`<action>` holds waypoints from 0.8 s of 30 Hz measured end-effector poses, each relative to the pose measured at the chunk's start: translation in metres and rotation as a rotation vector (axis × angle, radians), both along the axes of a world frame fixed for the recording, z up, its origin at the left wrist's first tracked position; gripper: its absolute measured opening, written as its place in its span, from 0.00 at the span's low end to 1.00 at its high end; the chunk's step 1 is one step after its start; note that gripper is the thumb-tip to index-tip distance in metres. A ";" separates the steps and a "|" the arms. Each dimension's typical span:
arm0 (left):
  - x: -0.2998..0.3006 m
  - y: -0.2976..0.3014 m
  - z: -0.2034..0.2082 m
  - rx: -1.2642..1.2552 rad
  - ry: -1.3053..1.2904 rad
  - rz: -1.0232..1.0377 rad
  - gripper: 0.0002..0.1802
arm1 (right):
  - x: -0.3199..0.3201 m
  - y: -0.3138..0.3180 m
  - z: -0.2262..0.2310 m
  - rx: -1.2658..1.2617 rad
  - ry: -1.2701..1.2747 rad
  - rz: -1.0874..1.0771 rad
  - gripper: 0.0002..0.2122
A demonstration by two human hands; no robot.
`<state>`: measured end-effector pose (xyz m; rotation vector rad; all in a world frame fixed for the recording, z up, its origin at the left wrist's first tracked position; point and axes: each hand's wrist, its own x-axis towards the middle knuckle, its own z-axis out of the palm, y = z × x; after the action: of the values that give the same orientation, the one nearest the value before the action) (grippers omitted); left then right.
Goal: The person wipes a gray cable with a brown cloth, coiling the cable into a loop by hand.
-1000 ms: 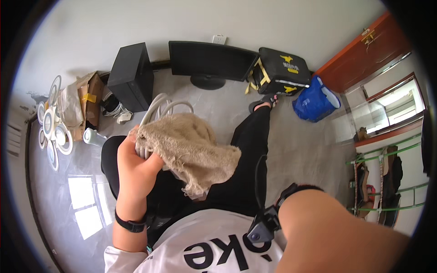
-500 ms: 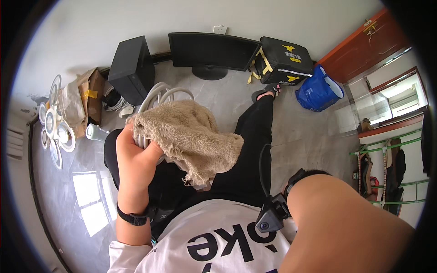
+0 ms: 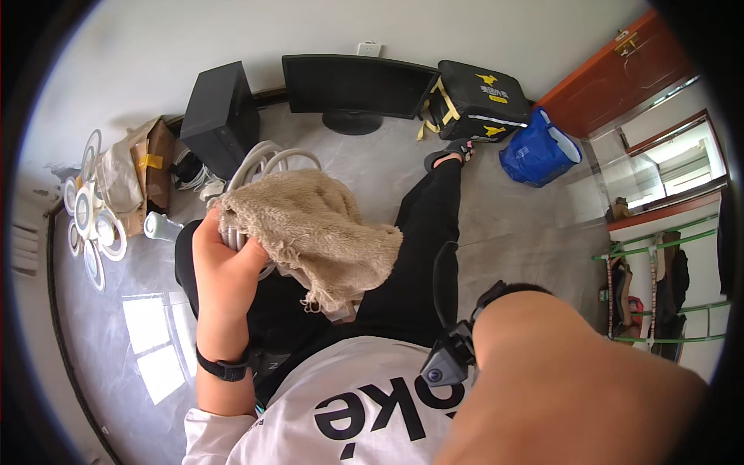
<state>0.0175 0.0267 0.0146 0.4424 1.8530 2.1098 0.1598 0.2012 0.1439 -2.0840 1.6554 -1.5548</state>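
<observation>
Over my lap, toward 9 o'clock of my view's middle, my left hand (image 3: 225,260) had its fingers closed around a coiled white cable (image 3: 267,159), with a frayed beige cloth (image 3: 310,221) draped over it. My right arm (image 3: 542,349) came in from 5 o'clock; its hand was out of sight, so I couldn't tell how those fingers stood.

Beneath my black trousers (image 3: 422,225) spread a glossy grey marbled floor (image 3: 527,248), carrying a bright window reflection at 8 o'clock. Its roomiest stretch lay toward 3 o'clock, past my right leg; a narrower strip ran between the cable and the monitor (image 3: 360,85) at 12.

At 9 o'clock, a pale bottle (image 3: 161,227) sat near my left knee, with a white-ringed lamp (image 3: 84,199) farther out. A cardboard box (image 3: 157,174) and a black computer case (image 3: 213,112) edged the floor toward 10. Along the far side, a black bag (image 3: 496,101) stood at 1 and a blue bag (image 3: 535,155) at 2, before a reddish-brown door (image 3: 604,85). The pale wall (image 3: 465,31) closed off 12.
</observation>
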 end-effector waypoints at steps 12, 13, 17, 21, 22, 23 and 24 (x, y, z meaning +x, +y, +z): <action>-0.001 -0.001 -0.001 0.034 0.009 -0.022 0.16 | -0.002 0.004 -0.003 -0.011 -0.031 0.010 0.09; -0.001 -0.002 -0.002 0.020 0.012 -0.019 0.16 | -0.002 0.004 -0.003 -0.011 -0.032 0.011 0.09; -0.001 -0.002 -0.003 0.033 -0.012 -0.022 0.16 | -0.004 0.006 -0.004 -0.009 -0.033 0.014 0.09; -0.001 -0.001 -0.001 -0.008 0.012 -0.014 0.15 | -0.006 0.006 -0.004 -0.006 -0.036 0.018 0.09; -0.001 0.000 -0.001 -0.005 0.014 -0.015 0.15 | -0.005 0.006 -0.004 -0.010 -0.034 0.020 0.09; -0.001 0.000 -0.001 -0.001 0.015 -0.016 0.15 | -0.005 0.008 -0.003 -0.008 -0.036 0.024 0.08; -0.001 0.000 0.000 -0.001 0.015 -0.015 0.15 | -0.006 0.007 -0.003 -0.007 -0.038 0.022 0.08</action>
<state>0.0168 0.0270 0.0145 0.4715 1.8535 2.1012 0.1536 0.2079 0.1405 -2.0556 1.6117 -1.5862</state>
